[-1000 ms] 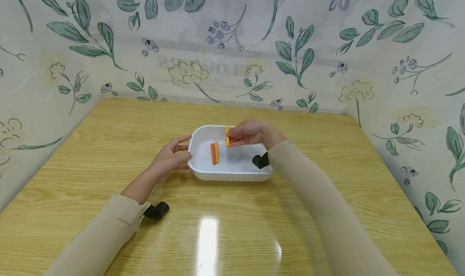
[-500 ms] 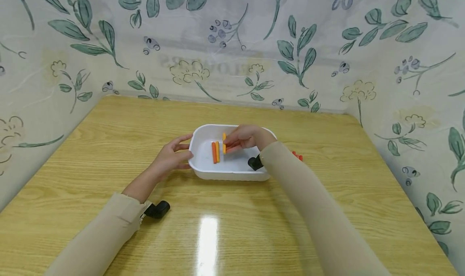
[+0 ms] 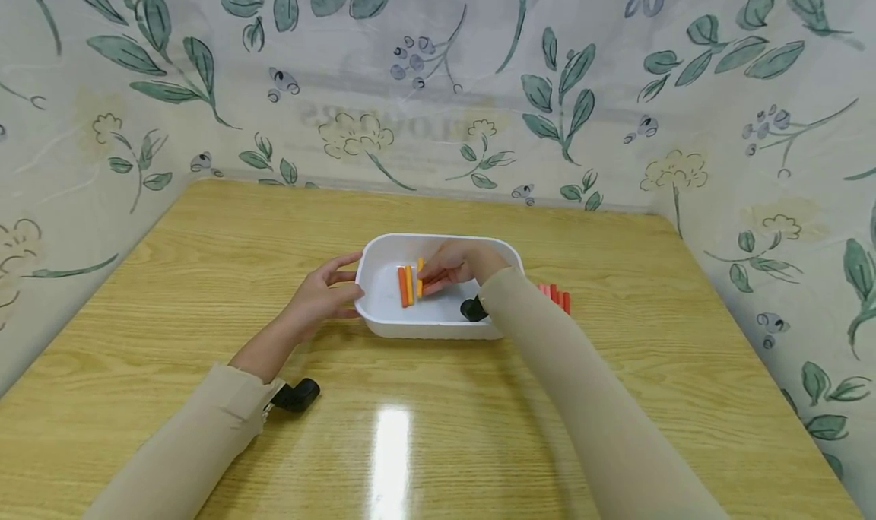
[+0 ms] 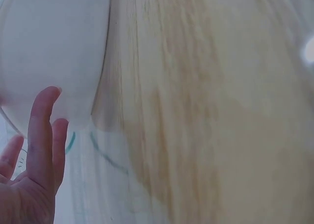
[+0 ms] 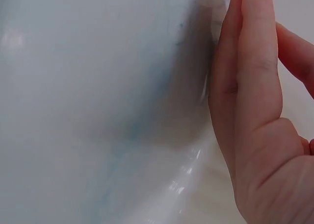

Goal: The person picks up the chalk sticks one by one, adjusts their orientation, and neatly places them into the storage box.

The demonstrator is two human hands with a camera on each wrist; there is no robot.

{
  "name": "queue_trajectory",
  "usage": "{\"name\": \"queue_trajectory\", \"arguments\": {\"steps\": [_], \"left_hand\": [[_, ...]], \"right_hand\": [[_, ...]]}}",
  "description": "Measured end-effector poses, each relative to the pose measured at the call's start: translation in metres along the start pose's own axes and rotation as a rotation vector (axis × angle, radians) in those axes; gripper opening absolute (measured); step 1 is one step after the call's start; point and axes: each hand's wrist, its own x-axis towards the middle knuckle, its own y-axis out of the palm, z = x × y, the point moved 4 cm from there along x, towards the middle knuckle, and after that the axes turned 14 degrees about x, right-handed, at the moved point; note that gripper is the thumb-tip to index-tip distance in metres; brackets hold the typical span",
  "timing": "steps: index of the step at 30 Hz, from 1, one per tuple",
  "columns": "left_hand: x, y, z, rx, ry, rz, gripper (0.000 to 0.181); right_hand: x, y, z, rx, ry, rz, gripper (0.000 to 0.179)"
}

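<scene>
A white rectangular tray [image 3: 431, 330] sits mid-table. My left hand [image 3: 322, 288] rests against its left end, fingers spread; in the left wrist view the fingers [image 4: 40, 140] lie fairly straight along the outer wall. Inside the tray, a red-orange crayon-like stick [image 3: 402, 287] and a yellow-orange one [image 3: 409, 286] lie side by side. My right hand [image 3: 455, 263] reaches into the tray and pinches another yellow-orange stick [image 3: 420, 287] just right of them. In the right wrist view, the right hand [image 5: 260, 101] hides nearly all of that stick.
Several red and pink sticks [image 3: 563, 299] lie on the wooden table [image 3: 438, 444] right of the tray, partly hidden by my right sleeve [image 3: 547, 330]. Floral-patterned sheeting [image 3: 438, 87] encloses the back and sides.
My right hand has lowered and moved slightly left, bringing the held yellow-orange stick down beside the other two. More red sticks show past the sleeve. The left hand stays put.
</scene>
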Motion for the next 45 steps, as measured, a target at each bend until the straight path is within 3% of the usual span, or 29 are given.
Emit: {"name": "queue_trajectory", "arguments": {"steps": [6,14,23,37,45], "left_hand": [[0.0,0.001,-0.001,0.008,-0.01,0.001,0.069],[0.002,0.0,0.0,0.007,-0.011,0.004,0.069],[0.001,-0.001,0.001,-0.001,-0.009,-0.002,0.069],[-0.001,0.0,0.0,0.013,-0.002,-0.003,0.068],[-0.001,0.0,0.0,0.023,-0.007,-0.004,0.067]], "right_hand": [[0.0,0.001,0.0,0.006,0.004,-0.008,0.02],[-0.006,0.0,0.004,0.003,-0.064,0.004,0.015],[-0.029,-0.007,0.02,0.054,-0.188,0.111,0.041],[-0.066,-0.039,0.008,0.115,-0.297,0.159,0.05],[-0.088,-0.057,-0.001,0.141,-0.338,0.135,0.048]]}}
